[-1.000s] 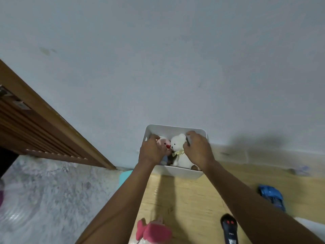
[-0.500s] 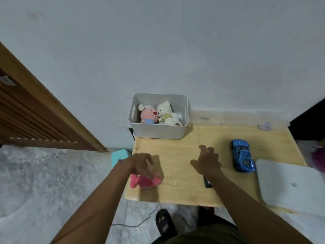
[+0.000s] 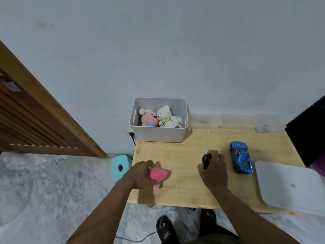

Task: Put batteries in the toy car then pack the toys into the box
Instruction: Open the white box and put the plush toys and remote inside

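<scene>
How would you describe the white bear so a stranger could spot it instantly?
On the wooden table, a white box stands at the far left corner against the wall. Two plush toys sit inside; the white bear is the one on the right, with a yellowish bow at its neck, unlike the pink plush beside it.

Soft, even indoor light, slightly cool on the pale wall (image 3: pixel 158 50), leaves only faint shadows on the light wooden counter (image 3: pixel 186 191) right of the left hand (image 3: pixel 139 175) and the white plastic box (image 3: pixel 158 135). Wide-angle distortion slants the brown wooden door frame (image 3: pixel 52 106) at the edge; fine detail is mildly soft.
</scene>
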`<state>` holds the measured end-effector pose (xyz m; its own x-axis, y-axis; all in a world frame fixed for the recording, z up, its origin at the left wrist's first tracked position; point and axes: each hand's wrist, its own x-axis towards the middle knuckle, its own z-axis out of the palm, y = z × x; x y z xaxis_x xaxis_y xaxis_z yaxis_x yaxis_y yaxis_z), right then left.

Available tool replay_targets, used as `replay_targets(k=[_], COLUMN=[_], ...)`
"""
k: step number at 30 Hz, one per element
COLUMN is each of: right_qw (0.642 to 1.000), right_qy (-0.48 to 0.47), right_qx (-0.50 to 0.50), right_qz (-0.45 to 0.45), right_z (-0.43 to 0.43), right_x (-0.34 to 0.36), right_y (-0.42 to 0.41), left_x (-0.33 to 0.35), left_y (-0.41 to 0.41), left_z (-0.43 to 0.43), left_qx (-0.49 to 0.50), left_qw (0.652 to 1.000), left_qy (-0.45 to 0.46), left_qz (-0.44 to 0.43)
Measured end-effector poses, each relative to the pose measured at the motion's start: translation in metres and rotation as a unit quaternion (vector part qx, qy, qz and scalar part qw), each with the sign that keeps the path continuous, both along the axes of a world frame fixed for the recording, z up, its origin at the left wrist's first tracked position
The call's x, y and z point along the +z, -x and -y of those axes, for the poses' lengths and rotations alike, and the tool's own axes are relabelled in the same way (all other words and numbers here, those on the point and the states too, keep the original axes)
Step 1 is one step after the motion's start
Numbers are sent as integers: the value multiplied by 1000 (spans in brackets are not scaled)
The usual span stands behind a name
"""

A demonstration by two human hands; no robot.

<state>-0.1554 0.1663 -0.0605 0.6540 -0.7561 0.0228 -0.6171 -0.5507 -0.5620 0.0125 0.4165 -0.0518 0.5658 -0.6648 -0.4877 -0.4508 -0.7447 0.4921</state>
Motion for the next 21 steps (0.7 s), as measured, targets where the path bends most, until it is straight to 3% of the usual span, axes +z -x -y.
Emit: replay_targets(k=[4, 8, 13, 21], right_qw=[986, 971, 950, 936], right_qy=[16, 21, 31, 20], right_qx=[65, 162, 290, 331], right_qz=[153, 173, 111, -118], right_z=[10, 14, 25, 36], right_x=[38, 87, 120, 104], right_y=[-34, -91, -162, -229], left_x=[60, 116, 146, 121], left_y=[-23, -65, -115, -155], left_z=[28, 54, 71, 91], left_qx=[24, 38, 65, 93], left_qw=[986, 964, 955, 968], left_qy=[147, 207, 194, 112], left_qz=[75, 163, 216, 204])
